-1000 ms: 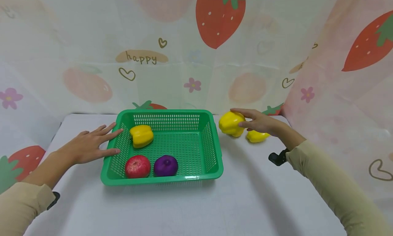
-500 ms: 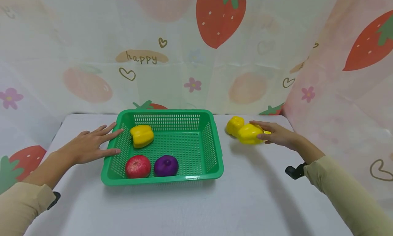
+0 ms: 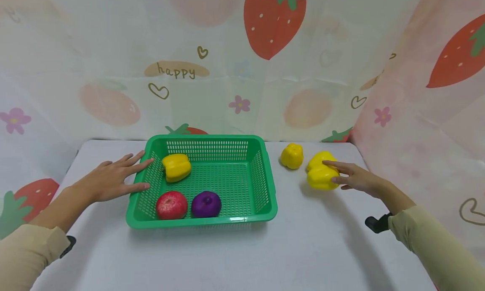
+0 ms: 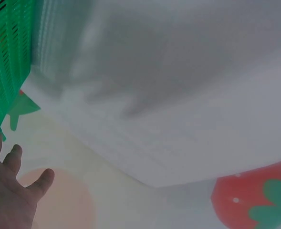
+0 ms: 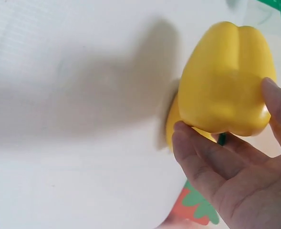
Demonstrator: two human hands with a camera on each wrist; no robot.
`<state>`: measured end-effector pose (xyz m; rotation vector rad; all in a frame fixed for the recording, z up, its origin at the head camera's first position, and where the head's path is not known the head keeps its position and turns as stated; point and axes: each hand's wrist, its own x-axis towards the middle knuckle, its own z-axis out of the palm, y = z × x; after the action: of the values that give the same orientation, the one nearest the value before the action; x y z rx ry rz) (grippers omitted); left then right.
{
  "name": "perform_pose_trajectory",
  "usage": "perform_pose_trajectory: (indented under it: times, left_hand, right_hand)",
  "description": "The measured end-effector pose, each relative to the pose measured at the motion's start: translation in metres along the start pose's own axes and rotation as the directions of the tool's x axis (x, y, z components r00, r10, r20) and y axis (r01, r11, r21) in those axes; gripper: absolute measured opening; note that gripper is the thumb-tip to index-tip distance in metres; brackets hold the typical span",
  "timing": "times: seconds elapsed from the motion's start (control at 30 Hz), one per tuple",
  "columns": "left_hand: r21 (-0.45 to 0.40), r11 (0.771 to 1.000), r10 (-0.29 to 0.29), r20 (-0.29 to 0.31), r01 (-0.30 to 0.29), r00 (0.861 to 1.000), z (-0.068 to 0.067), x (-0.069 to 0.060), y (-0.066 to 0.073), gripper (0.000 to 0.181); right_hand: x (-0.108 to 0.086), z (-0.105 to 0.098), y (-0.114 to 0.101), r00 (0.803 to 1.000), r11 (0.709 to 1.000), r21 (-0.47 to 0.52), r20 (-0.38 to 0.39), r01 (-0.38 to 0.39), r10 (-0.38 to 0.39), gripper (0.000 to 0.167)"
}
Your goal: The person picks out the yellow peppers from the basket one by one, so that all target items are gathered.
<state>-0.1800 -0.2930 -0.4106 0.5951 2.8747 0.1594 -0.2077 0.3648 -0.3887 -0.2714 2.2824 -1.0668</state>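
Note:
My right hand [image 3: 361, 179] grips a yellow bell pepper [image 3: 321, 178] between thumb and fingers, above the right part of the table. In the right wrist view, the held bell pepper [image 5: 226, 78] has its green stem towards the palm. A second yellow bell pepper [image 3: 320, 157] is partly hidden behind it, and a third yellow bell pepper [image 3: 291, 156] stands further left. My left hand [image 3: 113, 177] lies with spread fingers over the left rim of a green basket [image 3: 201, 220]. Inside are a yellow bell pepper [image 3: 177, 168], a red round fruit [image 3: 171, 205] and a purple round fruit or vegetable [image 3: 206, 204].
A white table [image 3: 235, 257] carries everything. Behind it hangs a patterned cloth [image 3: 216, 30] with strawberries, hearts and flowers, which continues along both sides. The basket's right wall [image 3: 267, 177] stands left of the loose bell peppers.
My right hand has moved right and nearer to me with the held bell pepper, uncovering the one standing beside the basket. The left hand stays at the rim.

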Motion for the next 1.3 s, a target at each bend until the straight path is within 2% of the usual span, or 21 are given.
perform_pose_trajectory:
  times: [0.33, 0.5, 1.03, 1.3]
  left_hand:
    - [-0.007, 1.0, -0.004, 0.004, 0.004, 1.0, 0.0, 0.001, 0.001, 0.085]
    - [-0.005, 1.0, -0.005, 0.003, 0.005, 1.0, 0.0, 0.002, 0.001, 0.084]
    - [-0.01, 1.0, -0.004, 0.001, 0.004, 1.0, 0.001, 0.001, 0.0, 0.084]
    - [-0.013, 1.0, -0.004, 0.003, 0.004, 1.0, 0.0, 0.0, 0.0, 0.085]
  right_hand:
    - [0.001, 0.006, 0.032, 0.998, 0.998, 0.029, -0.008, -0.061, 0.061, 0.069]
    - [0.003, 0.008, 0.04, 0.997, 0.996, 0.054, -0.022, -0.076, 0.078, 0.072]
    - [0.003, 0.007, 0.041, 0.995, 0.991, 0.091, -0.011, -0.102, 0.103, 0.074]
    - [0.005, 0.004, 0.032, 0.994, 0.993, 0.052, -0.006, -0.107, 0.108, 0.075]
